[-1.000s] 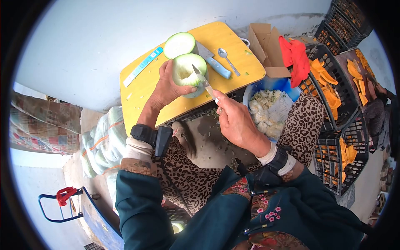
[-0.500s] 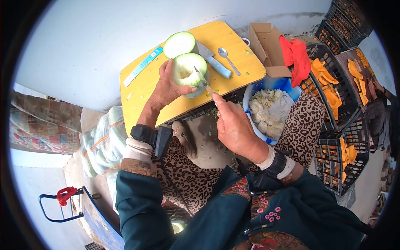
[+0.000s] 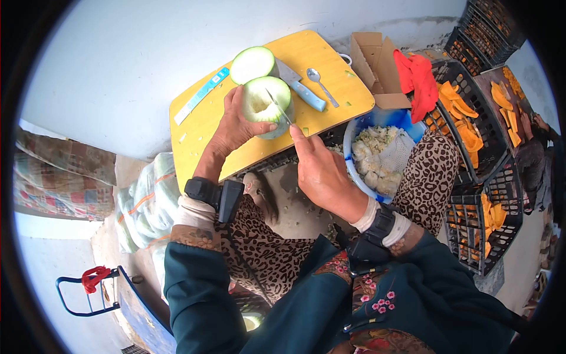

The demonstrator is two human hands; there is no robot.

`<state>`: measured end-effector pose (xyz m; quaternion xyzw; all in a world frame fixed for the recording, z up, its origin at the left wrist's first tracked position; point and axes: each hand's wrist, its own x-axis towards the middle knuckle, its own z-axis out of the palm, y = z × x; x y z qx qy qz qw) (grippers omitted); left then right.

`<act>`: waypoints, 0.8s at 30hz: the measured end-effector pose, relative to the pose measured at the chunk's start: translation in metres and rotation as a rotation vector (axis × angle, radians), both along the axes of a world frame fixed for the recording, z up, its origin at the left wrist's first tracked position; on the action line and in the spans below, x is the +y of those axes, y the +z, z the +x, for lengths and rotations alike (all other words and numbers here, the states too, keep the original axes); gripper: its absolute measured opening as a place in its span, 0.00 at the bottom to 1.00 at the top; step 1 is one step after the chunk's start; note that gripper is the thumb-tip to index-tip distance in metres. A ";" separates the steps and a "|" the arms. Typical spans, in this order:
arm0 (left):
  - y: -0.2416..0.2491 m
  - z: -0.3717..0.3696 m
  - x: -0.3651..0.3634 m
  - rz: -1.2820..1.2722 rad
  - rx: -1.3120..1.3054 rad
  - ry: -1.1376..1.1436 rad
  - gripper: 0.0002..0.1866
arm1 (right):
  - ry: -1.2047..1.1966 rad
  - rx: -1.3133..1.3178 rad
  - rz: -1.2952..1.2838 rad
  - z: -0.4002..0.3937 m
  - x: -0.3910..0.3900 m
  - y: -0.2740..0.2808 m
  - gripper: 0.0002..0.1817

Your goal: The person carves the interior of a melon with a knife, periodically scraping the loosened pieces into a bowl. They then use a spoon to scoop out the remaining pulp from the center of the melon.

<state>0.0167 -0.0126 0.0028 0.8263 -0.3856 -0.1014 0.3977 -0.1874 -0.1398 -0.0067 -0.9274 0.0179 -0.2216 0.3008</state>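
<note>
My left hand [image 3: 240,121] is wrapped round the near side of a pale-green winter melon piece [image 3: 254,92], its hollowed cut face turned up. A thin knife [image 3: 279,107] is in my right hand [image 3: 327,174], the index finger stretched along it. Its blade lies over the right part of the cut face, at the hollow's edge. Behind stands another melon piece [image 3: 252,66] with a smooth white face. On the yellow table [image 3: 342,88] also lie a blue-handled cleaver [image 3: 308,96], a metal spoon [image 3: 322,86] and a flat white-and-blue strip [image 3: 202,95].
Right of the table, a blue-and-white basin [image 3: 348,154] holds pale pulp and netting. Beyond are a cardboard box [image 3: 371,71], a red cloth [image 3: 417,85] and black crates [image 3: 498,156] with orange slices. Another person's hand [image 3: 539,122] shows far right. Wrapped bundles [image 3: 147,200] and a hand truck [image 3: 88,295] stand left.
My right hand has moved left and slightly up with the knife, so the blade reaches farther across the melon's cut face. My left hand keeps its hold.
</note>
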 end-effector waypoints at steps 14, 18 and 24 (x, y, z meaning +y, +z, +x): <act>-0.006 0.004 -0.001 0.028 -0.022 0.021 0.69 | 0.042 -0.090 0.085 0.001 -0.002 -0.032 0.35; -0.009 0.005 -0.002 0.047 -0.087 0.009 0.71 | 0.043 -0.085 0.113 -0.002 -0.001 -0.038 0.36; -0.013 0.006 -0.002 0.031 -0.069 0.020 0.72 | 0.048 -0.069 0.086 -0.012 -0.003 -0.038 0.36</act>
